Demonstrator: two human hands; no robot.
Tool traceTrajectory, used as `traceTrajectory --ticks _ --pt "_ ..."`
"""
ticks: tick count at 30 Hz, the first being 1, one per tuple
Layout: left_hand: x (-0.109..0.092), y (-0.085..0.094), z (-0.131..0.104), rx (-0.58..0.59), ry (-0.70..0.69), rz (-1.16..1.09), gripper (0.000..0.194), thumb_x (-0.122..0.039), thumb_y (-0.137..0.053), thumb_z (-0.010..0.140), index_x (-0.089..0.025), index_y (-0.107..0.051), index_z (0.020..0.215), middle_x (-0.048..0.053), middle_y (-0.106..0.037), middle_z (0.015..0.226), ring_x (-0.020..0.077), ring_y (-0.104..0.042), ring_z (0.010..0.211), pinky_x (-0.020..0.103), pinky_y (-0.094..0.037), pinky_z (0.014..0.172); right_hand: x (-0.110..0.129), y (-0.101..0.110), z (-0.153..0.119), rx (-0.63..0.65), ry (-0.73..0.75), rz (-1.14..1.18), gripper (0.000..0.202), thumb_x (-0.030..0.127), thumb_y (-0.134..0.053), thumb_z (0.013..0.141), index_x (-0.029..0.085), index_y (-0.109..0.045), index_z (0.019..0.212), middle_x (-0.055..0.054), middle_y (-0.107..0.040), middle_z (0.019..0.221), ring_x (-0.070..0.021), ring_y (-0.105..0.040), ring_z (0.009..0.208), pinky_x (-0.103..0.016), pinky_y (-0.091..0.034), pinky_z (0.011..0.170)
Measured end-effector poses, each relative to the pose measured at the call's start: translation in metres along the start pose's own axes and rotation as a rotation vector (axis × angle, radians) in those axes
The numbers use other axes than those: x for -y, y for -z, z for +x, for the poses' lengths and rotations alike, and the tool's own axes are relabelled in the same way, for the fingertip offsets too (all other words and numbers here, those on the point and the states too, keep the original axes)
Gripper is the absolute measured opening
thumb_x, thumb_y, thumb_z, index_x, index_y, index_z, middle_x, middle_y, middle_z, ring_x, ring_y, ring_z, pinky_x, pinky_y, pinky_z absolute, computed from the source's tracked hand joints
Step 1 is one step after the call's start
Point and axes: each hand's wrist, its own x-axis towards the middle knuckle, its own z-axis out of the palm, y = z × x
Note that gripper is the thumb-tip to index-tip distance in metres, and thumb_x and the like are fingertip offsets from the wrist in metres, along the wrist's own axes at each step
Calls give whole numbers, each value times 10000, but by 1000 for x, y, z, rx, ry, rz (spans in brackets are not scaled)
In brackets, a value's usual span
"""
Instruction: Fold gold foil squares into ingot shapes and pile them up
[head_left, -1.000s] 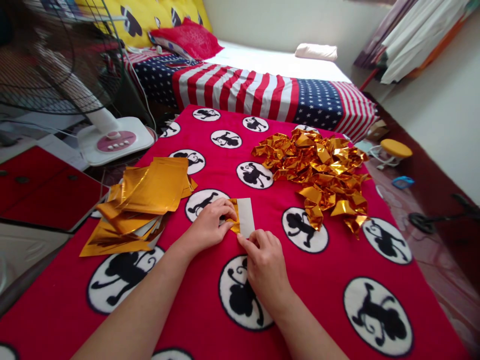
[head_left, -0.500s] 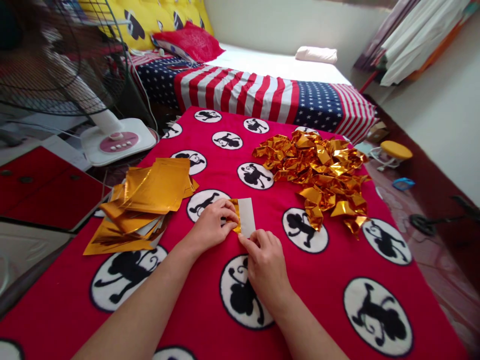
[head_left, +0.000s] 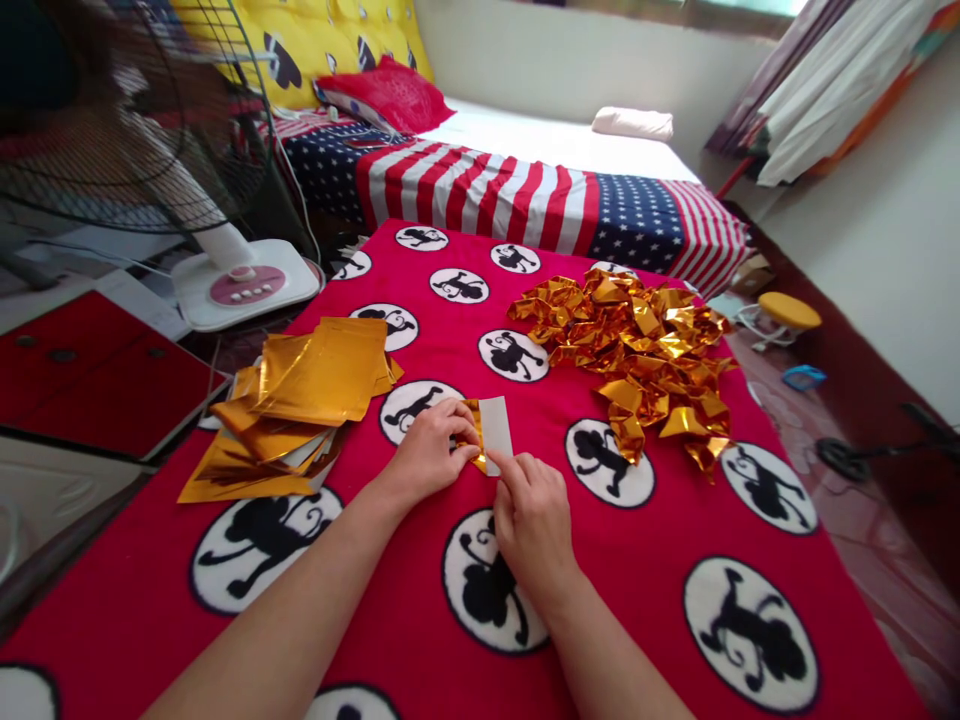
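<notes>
A small sheet of gold foil paper [head_left: 494, 425], partly folded, lies on the red cloth with its pale backing facing up on the right and a strip of gold beside it. My left hand [head_left: 437, 443] pinches the sheet's left side, hiding much of it. My right hand [head_left: 531, 500] has its other fingers curled in, and its index fingertip presses on the sheet's lower edge near the fold; its thumb is mostly hidden. Left of my hands lies a loose stack of flat gold foil sheets [head_left: 326, 370]. To the right sits a heap of folded gold foil pieces [head_left: 637, 335].
Red cloth [head_left: 622, 590] with monkey-print circles covers the table. A fan [head_left: 244, 285] stands at its left edge, and a bed [head_left: 525, 190] is behind the far edge. On the floor to the right is a yellow-topped stool [head_left: 790, 310].
My right index fingertip has moved slightly right and up along the sheet's lower edge. My left hand keeps its pinch. The whole view has shifted a little.
</notes>
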Motion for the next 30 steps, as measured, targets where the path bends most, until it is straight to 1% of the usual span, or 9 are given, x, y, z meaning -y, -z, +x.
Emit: traceTrajectory --ticks 3,6,8,10,14,18,20,25,30 --pt "1 0 -1 2 -8 2 94 -81 -673 736 -160 -678 686 42 -613 884 167 -587 862 302 -479 803 -2 0 5 -24 -16 11 350 114 -471 880 216 -587 1195 -42 -585 891 -201 -524 804 -335 -367 762" --pt "4 1 -1 26 -31 -13 76 -103 -682 750 -163 -680 703 41 -614 901 168 -587 881 308 -475 826 -6 0 9 -65 -82 56 279 167 -483 906 192 -592 1161 -52 -599 924 -186 -532 769 -316 -379 734" --pt "6 2 -2 37 -50 -27 72 -106 -684 753 -165 -678 713 41 -612 920 169 -585 903 312 -470 849 -8 0 11 -84 -114 83 244 175 -496 903 180 -599 1124 -56 -602 925 -184 -538 769 -307 -385 727" --pt "7 2 -2 33 -59 -32 77 -102 -679 757 -165 -672 712 43 -607 927 171 -583 911 314 -468 853 -10 -1 12 -91 -116 89 226 165 -509 895 183 -606 1098 -48 -603 912 -180 -540 768 -303 -382 724" --pt "7 0 -3 29 -65 -2 86 -111 -660 775 -168 -664 711 44 -600 931 173 -580 894 318 -471 828 -9 -2 10 -71 -59 64 256 125 -527 874 223 -634 1085 -28 -595 903 -170 -530 761 -297 -356 709" --pt "7 -2 -3 21 -55 38 77 -112 -662 769 -167 -662 714 45 -602 947 180 -577 907 325 -471 823 -8 -3 7 -75 23 35 275 98 -513 870 254 -683 1019 -28 -583 899 -163 -518 764 -292 -333 700" --pt "6 -2 -4 16 -49 48 80 -113 -659 767 -167 -659 708 48 -605 950 184 -578 915 327 -472 817 -8 -3 5 -85 40 25 278 94 -510 869 250 -691 1012 -31 -580 891 -161 -512 758 -293 -329 699" --pt "4 -3 -4 -10 -40 57 73 -105 -650 759 -164 -658 718 56 -611 931 189 -582 903 331 -475 799 -6 -2 3 -75 61 15 311 78 -510 860 239 -682 1064 -32 -578 870 -159 -501 751 -290 -334 709" --pt "3 -3 -3 -18 -41 34 76 -110 -652 758 -167 -656 707 55 -611 921 187 -584 892 334 -476 799 -3 -1 1 -45 87 -13 246 97 -507 877 226 -699 961 -29 -566 816 -162 -496 768 -296 -318 710"
